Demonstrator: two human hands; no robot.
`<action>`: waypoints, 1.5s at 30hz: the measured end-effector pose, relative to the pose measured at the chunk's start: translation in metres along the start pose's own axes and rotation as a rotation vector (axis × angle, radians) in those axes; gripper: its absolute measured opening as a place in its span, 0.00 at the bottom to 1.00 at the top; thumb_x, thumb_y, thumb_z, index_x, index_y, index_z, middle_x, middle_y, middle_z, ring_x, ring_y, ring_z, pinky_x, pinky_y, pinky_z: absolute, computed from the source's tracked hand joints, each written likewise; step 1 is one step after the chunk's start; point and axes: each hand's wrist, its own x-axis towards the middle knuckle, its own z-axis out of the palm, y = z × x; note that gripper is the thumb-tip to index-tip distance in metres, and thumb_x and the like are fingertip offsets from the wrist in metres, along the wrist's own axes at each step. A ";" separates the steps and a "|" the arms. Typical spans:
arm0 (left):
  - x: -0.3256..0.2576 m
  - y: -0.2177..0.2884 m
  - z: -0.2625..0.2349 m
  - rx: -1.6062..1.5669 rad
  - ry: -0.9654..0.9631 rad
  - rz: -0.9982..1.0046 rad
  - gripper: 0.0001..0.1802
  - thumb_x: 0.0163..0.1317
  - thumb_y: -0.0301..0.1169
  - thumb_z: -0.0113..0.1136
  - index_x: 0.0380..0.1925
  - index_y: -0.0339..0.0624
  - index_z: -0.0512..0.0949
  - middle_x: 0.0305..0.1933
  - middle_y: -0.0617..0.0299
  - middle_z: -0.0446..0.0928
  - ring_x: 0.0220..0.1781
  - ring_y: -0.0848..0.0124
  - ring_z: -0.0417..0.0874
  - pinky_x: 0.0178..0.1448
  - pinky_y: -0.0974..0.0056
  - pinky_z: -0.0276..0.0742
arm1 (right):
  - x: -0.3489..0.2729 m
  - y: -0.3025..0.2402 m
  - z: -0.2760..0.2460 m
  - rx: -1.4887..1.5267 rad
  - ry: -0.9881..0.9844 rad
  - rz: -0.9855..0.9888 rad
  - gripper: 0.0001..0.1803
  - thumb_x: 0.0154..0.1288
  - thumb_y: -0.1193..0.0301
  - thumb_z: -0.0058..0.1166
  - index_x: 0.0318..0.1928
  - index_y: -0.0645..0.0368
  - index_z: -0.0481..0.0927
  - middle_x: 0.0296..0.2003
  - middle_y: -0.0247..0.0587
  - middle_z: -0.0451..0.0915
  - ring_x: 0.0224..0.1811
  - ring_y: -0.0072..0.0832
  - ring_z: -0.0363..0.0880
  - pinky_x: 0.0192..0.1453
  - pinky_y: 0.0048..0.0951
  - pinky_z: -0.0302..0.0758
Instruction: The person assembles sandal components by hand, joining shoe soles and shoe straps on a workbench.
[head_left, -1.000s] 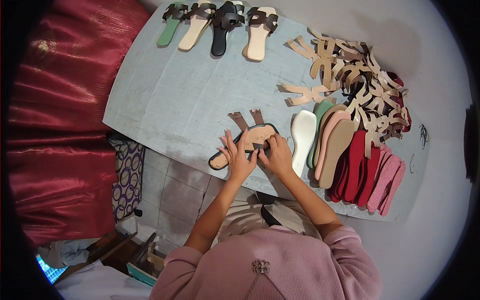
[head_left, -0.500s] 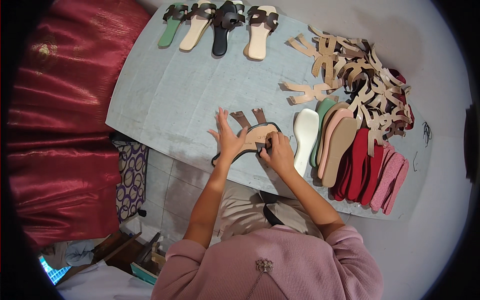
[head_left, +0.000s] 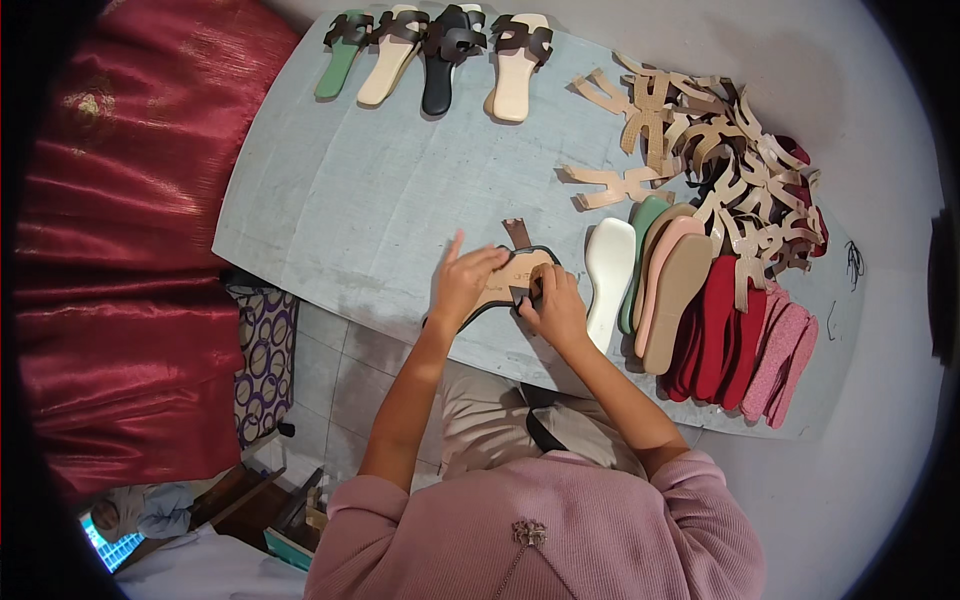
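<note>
A sandal sole (head_left: pixel 497 288) lies underside up on the table, tan inside a black edge. Brown straps stick out from it, and one strap (head_left: pixel 515 232) points away from me at its far side. My left hand (head_left: pixel 465 283) lies across the sole's left part, fingertips closed over the far edge where another strap is hidden beneath them, one finger raised. On the right side of the sole, my right hand (head_left: pixel 558 307) is closed with bent fingers on a dark strap end (head_left: pixel 536 288) against the underside.
Assorted loose soles (head_left: pixel 609 270) lie right of my hands, white, green, tan, red and pink. Behind them is a heap of cut straps (head_left: pixel 745 170). Several strapped sandals (head_left: pixel 513 85) line the far edge of the grey table (head_left: pixel 330 200). A red curtain (head_left: pixel 130 240) hangs at left.
My left hand has moved from spread fingers beside the sole to fingertips on its far edge, covering the left strap that stuck out. My right hand stays in place.
</note>
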 end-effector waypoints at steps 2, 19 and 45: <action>-0.005 -0.001 0.002 -0.026 -0.084 0.160 0.11 0.48 0.22 0.54 0.33 0.44 0.79 0.39 0.61 0.78 0.47 0.66 0.77 0.61 0.56 0.62 | 0.000 -0.001 0.000 -0.001 -0.010 0.004 0.23 0.40 0.70 0.56 0.39 0.62 0.65 0.35 0.46 0.66 0.38 0.41 0.66 0.40 0.35 0.69; -0.012 -0.019 -0.007 0.198 -0.416 0.405 0.22 0.52 0.27 0.50 0.50 0.42 0.70 0.58 0.64 0.66 0.60 0.68 0.65 0.65 0.60 0.58 | 0.000 0.000 0.000 -0.018 -0.059 0.029 0.27 0.42 0.67 0.58 0.43 0.65 0.64 0.38 0.48 0.68 0.42 0.43 0.66 0.44 0.36 0.68; -0.017 0.008 -0.018 0.288 -0.650 0.462 0.31 0.52 0.39 0.51 0.57 0.40 0.62 0.61 0.37 0.53 0.65 0.48 0.53 0.67 0.49 0.44 | -0.002 0.002 -0.003 -0.013 0.002 -0.030 0.22 0.41 0.72 0.57 0.40 0.61 0.66 0.36 0.45 0.67 0.40 0.41 0.67 0.40 0.36 0.70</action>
